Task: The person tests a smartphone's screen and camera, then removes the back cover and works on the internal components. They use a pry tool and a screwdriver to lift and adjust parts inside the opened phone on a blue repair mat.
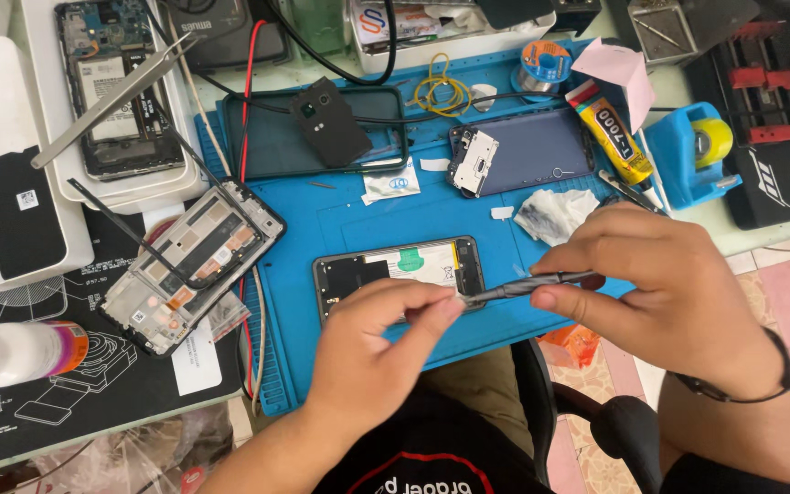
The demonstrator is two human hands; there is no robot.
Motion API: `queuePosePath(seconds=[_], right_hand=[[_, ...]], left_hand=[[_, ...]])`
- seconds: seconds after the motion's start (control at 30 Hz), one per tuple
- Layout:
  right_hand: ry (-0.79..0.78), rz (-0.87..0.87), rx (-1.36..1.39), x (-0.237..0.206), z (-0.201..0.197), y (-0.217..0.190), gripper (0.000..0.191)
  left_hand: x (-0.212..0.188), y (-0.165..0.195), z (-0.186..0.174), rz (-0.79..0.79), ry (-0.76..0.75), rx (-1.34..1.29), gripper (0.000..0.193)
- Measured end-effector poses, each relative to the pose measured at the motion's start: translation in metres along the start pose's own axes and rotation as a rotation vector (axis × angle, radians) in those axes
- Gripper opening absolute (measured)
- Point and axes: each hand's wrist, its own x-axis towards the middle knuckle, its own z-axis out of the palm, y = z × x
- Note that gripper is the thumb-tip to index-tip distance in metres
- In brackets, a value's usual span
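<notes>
Both hands meet over the near edge of the blue silicone work mat (340, 229), sharing one thing: a slim dark metal tool with a twisted shaft (528, 285), held level just above the opened black phone with its back cover off (400, 272). My right hand (660, 293) is closed on the shaft, thumb under and fingers curled over, which steadies it; my left hand (368, 352) pinches the tip end between thumb and forefinger, so the fine end stays put while I work it. What exactly sits at that tip I cannot tell. That phone lies flat near the mat's front edge, straight under my hands, so anything dropped lands on rubber, not the floor. Further back on the mat rests a dark blue phone back with a small white bracket (518, 157) on it, parked out of reach of my elbows, and a crumpled white wipe (555, 215) beside it. A yellow tube of glue (613, 137) leans at the mat's far right corner. Off the left edge, a stripped silver phone frame (189, 265) lies slanted on a black printed pad (38, 402).
</notes>
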Motion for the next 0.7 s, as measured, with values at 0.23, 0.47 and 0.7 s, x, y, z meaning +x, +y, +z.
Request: queuePosePath(seconds=[0.23,0.47,0.7], right_hand=[[0.130,0.195,0.398,-0.021,0.055,0.028,0.016],[0.171,0.290,0.595,-0.039,0.090,0.050,0.016],[0.121,0.329,0.633,-0.042,0.082,0.058,0.013]], left_hand=[[-0.005,-0.020,-0.003,-0.173,0.020,-0.586,0.017],[-0.013,-0.027,-0.002,-0.125,0.052,-0.524,0.016],[-0.010,-0.014,0.000,0.040,0.044,-0.259,0.026]])
